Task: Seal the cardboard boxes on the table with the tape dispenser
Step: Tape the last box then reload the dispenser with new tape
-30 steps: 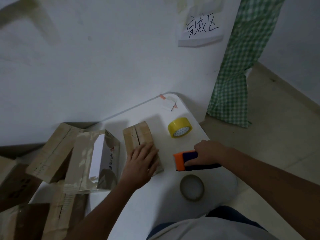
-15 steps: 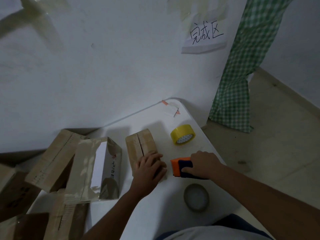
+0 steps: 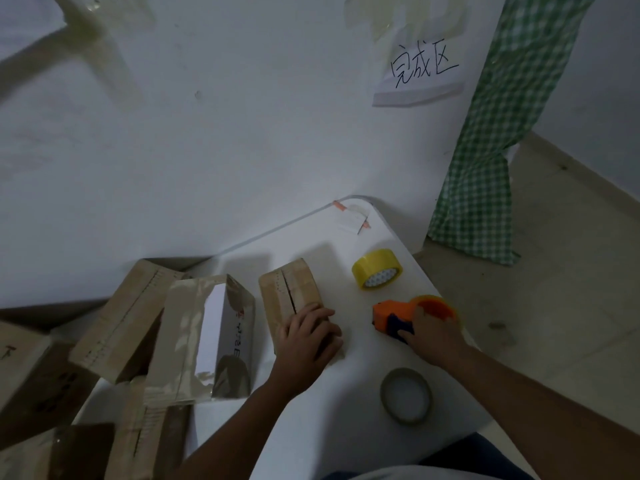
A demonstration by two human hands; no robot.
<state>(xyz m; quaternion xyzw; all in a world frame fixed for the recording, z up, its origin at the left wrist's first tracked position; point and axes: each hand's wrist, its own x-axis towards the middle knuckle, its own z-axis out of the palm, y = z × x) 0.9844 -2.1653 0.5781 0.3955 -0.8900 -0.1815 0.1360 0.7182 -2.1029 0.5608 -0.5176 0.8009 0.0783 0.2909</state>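
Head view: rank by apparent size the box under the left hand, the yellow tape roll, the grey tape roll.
1. Box under the left hand, clearly largest.
2-3. Yellow tape roll and grey tape roll: look alike; grey sits nearer the camera, so unranked.

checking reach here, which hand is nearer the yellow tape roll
Right. The right hand, gripping the tape dispenser, sits just in front of the yellow tape roll; the left hand rests on the small box, farther off.

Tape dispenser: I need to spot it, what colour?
Orange with a dark blue handle, head view.

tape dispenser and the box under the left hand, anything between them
Nothing: the head view shows only bare white table between the tape dispenser and the box.
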